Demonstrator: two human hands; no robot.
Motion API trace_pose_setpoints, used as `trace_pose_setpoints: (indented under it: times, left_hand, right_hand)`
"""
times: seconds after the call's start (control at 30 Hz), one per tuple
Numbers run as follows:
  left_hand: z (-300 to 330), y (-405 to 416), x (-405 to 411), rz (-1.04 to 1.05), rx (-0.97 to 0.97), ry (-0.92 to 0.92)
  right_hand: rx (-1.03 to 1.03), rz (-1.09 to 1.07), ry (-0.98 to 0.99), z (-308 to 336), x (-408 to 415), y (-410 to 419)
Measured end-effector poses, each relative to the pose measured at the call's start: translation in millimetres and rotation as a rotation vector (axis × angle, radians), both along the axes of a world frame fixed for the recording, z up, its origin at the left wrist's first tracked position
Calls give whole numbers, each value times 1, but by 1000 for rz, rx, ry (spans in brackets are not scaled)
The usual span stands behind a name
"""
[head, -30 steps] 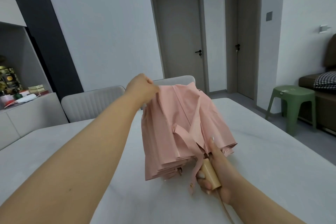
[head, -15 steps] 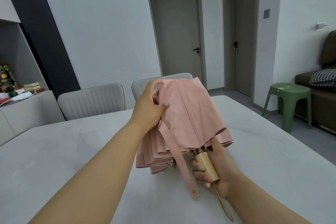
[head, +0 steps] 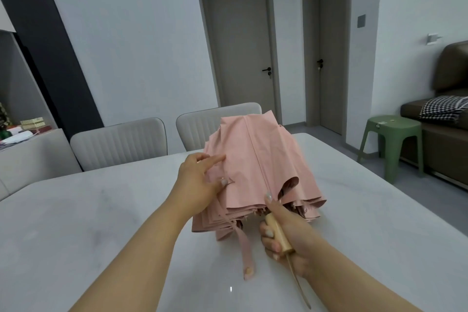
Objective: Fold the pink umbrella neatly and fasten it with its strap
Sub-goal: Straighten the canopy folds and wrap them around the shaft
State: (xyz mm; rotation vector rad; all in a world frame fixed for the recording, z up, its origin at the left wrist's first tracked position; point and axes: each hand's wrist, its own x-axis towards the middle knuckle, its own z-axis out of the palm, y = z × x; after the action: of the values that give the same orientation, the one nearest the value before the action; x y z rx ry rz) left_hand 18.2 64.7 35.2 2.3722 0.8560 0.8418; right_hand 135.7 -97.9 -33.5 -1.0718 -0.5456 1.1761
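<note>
Hands (head: 200, 180) gather pink umbrella (head: 258, 164), strap (head: 245, 251) dangling

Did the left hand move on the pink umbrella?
Yes. The left hand slid from the far tip of the pink umbrella down its side, toward the wooden handle.

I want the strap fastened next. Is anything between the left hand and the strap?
Nothing visible. The strap hangs free below the pink umbrella; the left hand rests on the folds above it, the right hand grips the handle beside it.
</note>
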Motion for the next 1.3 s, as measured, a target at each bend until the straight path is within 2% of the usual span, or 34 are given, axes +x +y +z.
trace_pose_setpoints:
  times: [0.17, 0.23, 0.33, 0.5, 0.63, 0.73, 0.93, 1.17, 1.3]
  left_hand:
    - [1, -16, 5, 126, 123, 86]
    - [14, -28, 9, 161, 248, -28]
    - [41, -49, 17, 65, 361, -200]
    - [93, -61, 49, -134, 154, -243]
    - [119, -36, 76, -121, 45, -185]
    - [128, -22, 92, -116, -72, -10]
    - [133, -10, 94, 20, -21, 339]
    - [139, 15, 81, 74, -177, 352]
    - [138, 26, 72, -35, -323, 292]
  right_hand:
    - [-45, -91, -33, 0, 1, 2]
    - [-38, -122, -57, -2, 2, 4]
    - [-46, -168, -123, -4, 4, 6]
    - [-66, -197, -162, -2, 4, 8]
    - [-79, -186, -179, -2, 4, 8]
    - [-78, -174, -213, -1, 3, 7]
    - [-63, -126, -264, -1, 2, 6]
    - [-23, -43, -285, -6, 1, 8]
    - [89, 104, -259, -7, 3, 3]
